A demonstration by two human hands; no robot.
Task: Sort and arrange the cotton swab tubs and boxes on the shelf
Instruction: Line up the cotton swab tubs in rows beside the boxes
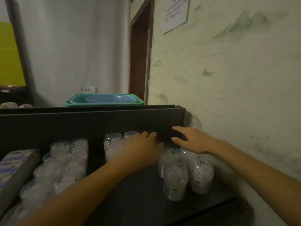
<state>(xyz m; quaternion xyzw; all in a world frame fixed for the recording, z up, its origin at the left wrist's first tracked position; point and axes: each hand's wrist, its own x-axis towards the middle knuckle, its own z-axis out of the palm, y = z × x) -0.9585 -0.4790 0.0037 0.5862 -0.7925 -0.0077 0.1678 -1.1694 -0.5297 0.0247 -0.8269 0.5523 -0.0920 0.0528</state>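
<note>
Left hand [143, 149] flat on wrapped swab tubs [114, 144] at shelf [91, 123] back | right hand [190, 139] spread, empty | tubs likely light, slippery film; grasp pack sides.

Dim indoor light. On the right a pale wall [228, 70] carries faint green brush-like markings, and a framed notice [176, 13] with small blurred text hangs high on it. Left of it stands a dark red-brown door frame [140, 51]. A grey-white wall [78, 46] fills the middle, with a small label [88, 89] low against it. At the far left edge shows a yellow-green panel [8, 54]. Green basins [104, 100] sit stacked behind the dark shelf back [91, 121]
</note>
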